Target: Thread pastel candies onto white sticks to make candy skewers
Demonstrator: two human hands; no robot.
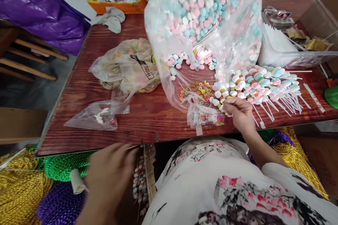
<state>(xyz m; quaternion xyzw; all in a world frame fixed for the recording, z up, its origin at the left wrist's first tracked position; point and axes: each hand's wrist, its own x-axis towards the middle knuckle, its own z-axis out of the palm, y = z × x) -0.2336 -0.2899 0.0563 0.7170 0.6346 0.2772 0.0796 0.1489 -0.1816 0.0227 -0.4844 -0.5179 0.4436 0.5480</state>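
Note:
My right hand (pixel 239 112) rests at the table's front edge, fingers curled in a pinch at the near end of a pile of pastel candy skewers (pixel 264 82); what it holds is too small to name. My left hand (pixel 111 175) is below the table edge on the left, blurred, reaching down beside a box of finished candy sticks (pixel 141 182); its fingers are not clear. A big clear bag of pink, blue and white candies (pixel 203 10) lies open in the middle, with loose candies (pixel 185 61) and small coloured rings (pixel 198 89) spilled on its plastic.
A wooden table (pixel 145 119) carries crumpled plastic bags (pixel 129 66), small packets (pixel 203 117), an orange tray (pixel 116 0) and a clear bin (pixel 298 24) with white sticks. Shiny green, gold and purple bead strings (pixel 31 182) lie below at both sides.

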